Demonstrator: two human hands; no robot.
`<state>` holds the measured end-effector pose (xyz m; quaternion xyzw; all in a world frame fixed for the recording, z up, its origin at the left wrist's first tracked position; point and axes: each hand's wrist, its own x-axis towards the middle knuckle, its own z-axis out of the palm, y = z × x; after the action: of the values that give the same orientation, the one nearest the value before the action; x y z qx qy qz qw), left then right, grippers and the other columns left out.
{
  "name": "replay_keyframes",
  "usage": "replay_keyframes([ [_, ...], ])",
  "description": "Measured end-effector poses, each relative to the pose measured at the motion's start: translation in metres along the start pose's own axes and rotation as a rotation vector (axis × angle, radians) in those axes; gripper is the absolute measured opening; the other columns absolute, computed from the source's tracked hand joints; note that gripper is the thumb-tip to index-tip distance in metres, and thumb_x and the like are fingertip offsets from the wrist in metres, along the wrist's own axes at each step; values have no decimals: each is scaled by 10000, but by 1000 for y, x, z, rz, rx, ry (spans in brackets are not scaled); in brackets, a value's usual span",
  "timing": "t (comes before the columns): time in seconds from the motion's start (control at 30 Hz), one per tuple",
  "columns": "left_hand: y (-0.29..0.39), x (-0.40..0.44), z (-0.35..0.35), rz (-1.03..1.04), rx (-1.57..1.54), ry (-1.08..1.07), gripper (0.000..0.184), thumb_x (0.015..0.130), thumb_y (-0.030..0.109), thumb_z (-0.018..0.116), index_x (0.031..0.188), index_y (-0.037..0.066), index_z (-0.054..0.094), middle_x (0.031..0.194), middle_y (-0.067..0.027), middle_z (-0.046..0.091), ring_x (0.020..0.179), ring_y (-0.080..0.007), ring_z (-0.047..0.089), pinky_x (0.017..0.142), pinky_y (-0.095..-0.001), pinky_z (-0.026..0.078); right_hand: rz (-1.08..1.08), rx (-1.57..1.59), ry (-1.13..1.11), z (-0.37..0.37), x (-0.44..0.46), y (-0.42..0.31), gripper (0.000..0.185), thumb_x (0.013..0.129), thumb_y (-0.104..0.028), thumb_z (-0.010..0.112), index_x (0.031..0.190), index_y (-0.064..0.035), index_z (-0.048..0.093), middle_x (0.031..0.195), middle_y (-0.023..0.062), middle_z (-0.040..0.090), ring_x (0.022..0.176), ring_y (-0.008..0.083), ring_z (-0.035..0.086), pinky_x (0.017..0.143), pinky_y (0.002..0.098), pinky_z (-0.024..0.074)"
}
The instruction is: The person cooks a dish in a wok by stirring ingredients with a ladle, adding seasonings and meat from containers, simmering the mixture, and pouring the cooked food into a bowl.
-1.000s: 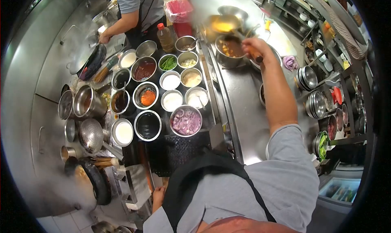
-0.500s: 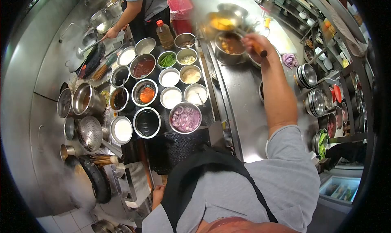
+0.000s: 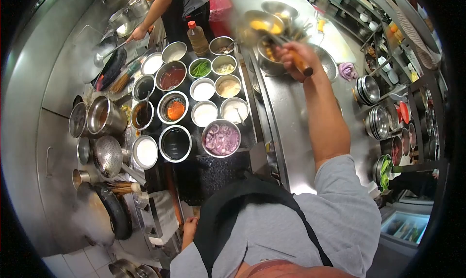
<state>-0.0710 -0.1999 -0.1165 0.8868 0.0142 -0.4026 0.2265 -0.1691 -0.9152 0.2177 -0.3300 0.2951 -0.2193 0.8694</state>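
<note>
Handle (image 3: 302,66), rounded, probably wooden, in right hand (image 3: 303,55)

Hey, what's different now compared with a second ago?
The right hand has shifted slightly left in view, still gripping the wooden-handled tool, uncovering more of the metal bowl beside it. The co-worker's hand has moved up and right, away from the dark pan. The left hand and bowl of onions stayed about where they were.

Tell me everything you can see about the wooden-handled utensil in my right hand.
The utensil has an orange-brown, wood-looking handle with a dark butt, gripped in your right hand. The butt slants out below the hand; a metal-looking shaft runs the other way, above the pot. The far end is blurred, so its shape is unclear.
</note>
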Motion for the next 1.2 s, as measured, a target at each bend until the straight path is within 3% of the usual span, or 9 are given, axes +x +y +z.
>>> replay_keyframes([
  [0.1,70,-58,-17,-42,68,44,336,854,282,648,1019,-10,671,891,-118,696,842,-215,645,766,-336,490,-1,28,-29,2,-8,8,199,968,-140,479,1077,27,478,735,-10,535,523,46,536,422,189,459],
  [0.5,-62,-18,10,-33,-481,-135,212,851,203,665,965,25,668,789,-44,652,714,-147,593,666,-295,477,-80,-201,47,8,-140,48,385,953,-131,463,1291,54,455,716,25,486,445,65,491,356,223,462],
  [0.6,-46,-25,5,119,-126,22,255,857,237,670,974,11,662,785,-56,655,694,-148,587,637,-298,468,-86,-261,32,3,-194,66,396,946,-119,461,1300,58,448,720,28,489,425,66,490,340,218,447],
  [0.73,-70,-1,3,-17,-160,-74,321,861,284,676,997,-6,659,805,-80,668,714,-149,605,656,-296,479,-79,-328,116,14,-275,99,469,918,-101,473,1341,91,408,709,44,495,395,77,494,314,208,405],
  [0.8,-75,0,1,156,-201,-61,365,860,319,680,1023,-6,660,859,-113,690,782,-182,643,719,-316,500,-82,-367,147,17,-313,121,500,901,-104,487,1344,110,396,697,50,497,375,85,483,306,208,391],
  [1.0,-140,1,-1,260,-130,-9,363,857,324,681,1051,18,666,961,-154,702,913,-247,660,839,-344,500,-19,-616,256,58,-427,187,547,838,-145,557,1302,120,440,656,63,509,354,90,459,304,214,378],
  [1.03,-138,-19,-8,232,-107,-17,364,853,325,684,1058,24,668,975,-161,701,930,-255,661,849,-349,499,-48,-653,246,69,-441,198,264,824,-108,560,971,109,592,574,29,505,414,84,478,359,203,344],
  [1.07,-137,-45,-19,186,-92,-13,366,850,325,687,1064,29,669,990,-168,701,948,-262,663,859,-354,498,6,-638,256,91,-453,208,236,821,-101,559,949,95,580,567,29,501,391,83,461,345,201,321],
  [1.2,-217,-88,-17,92,-121,-3,446,817,390,695,1093,41,667,1027,-177,698,994,-306,663,883,-388,498,62,-724,40,118,-464,258,609,810,-206,582,1250,197,462,557,38,506,323,79,406,292,204,310],
])
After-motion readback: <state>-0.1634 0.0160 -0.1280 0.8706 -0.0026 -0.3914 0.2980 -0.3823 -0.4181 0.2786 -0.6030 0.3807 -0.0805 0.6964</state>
